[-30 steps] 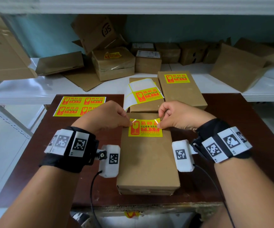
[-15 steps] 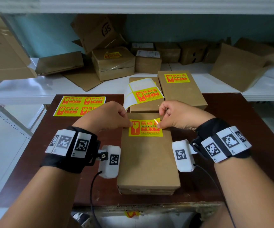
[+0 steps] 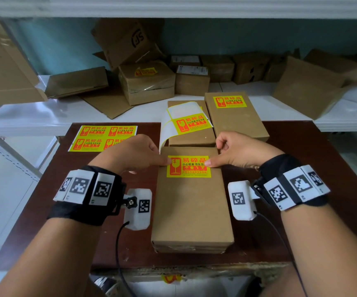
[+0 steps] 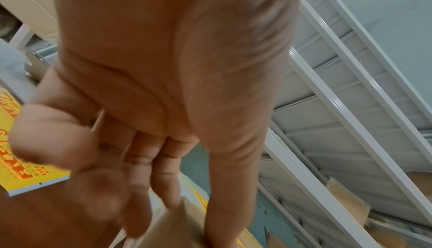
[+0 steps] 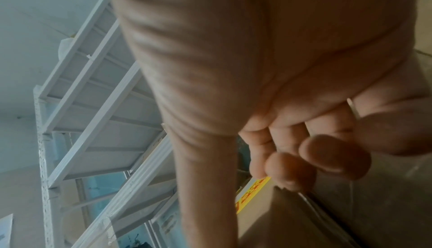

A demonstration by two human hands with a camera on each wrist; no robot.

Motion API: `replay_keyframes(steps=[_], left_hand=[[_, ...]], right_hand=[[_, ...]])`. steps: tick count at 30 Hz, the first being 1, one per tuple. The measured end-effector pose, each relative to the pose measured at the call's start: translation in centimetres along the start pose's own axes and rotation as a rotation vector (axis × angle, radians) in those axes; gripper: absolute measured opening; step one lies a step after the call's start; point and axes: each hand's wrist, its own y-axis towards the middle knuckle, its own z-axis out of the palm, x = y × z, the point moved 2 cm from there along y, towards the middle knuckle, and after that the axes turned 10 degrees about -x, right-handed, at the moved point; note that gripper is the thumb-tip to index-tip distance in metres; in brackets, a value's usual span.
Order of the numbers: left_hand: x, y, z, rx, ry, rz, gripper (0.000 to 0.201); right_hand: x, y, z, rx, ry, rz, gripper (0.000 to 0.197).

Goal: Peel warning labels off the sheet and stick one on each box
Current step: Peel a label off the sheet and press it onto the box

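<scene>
Near box (image 3: pixel 191 202) set mid-worktop (image 3: pixel 301 189), label (image 3: pixel 188 166) laid on its far end, two boxes (image 3: pixel 235 116) placed behind, label sheet (image 3: pixel 102 138) laid far left, shelf (image 3: pixel 44 116) seen beyond

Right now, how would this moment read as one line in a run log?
step: pressing label flat | box: nearest | left hand: on left edge | right hand: on right edge

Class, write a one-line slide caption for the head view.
Both thumbs press a yellow warning label flat onto the nearest box on the brown table.
</scene>
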Motion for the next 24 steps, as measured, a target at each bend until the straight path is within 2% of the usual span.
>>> replay_keyframes(steps=[3,6,12,15,19,24], left_hand=[[0.1,-0.3,0.4,0.073,0.004,-0.024,0.035],[-0.1,-0.8,0.5,0.125,-0.033,-0.051,0.035],[-0.7,-1.6,-0.3,0.193,-0.082,-0.037,0.038],[-1.1,-1.8,-1.3,0.141,-0.118,-0.021,0.037],[-1.6,-2.1,-2.0,0.073,-0.14,0.016,0.035],[-1.9,-2.9,-3.2,0.018,-0.19,0.055,0.035]], right_hand=[[-0.3,-0.3,-0.2,0.001,-0.019,0.043,0.051],[-0.7,-0.8,0.0,0.099,0.031,0.087,0.038],[-0.8,-1.2,-0.3,0.194,0.177,0.102,0.042],[-0.4,-1.1,-0.8,0.157,0.286,0.081,0.045],[-0.1,-0.8,-1.1,0.098,0.291,0.057,0.053],[0.6,-1.7,-2.6,0.083,0.349,0.004,0.047]])
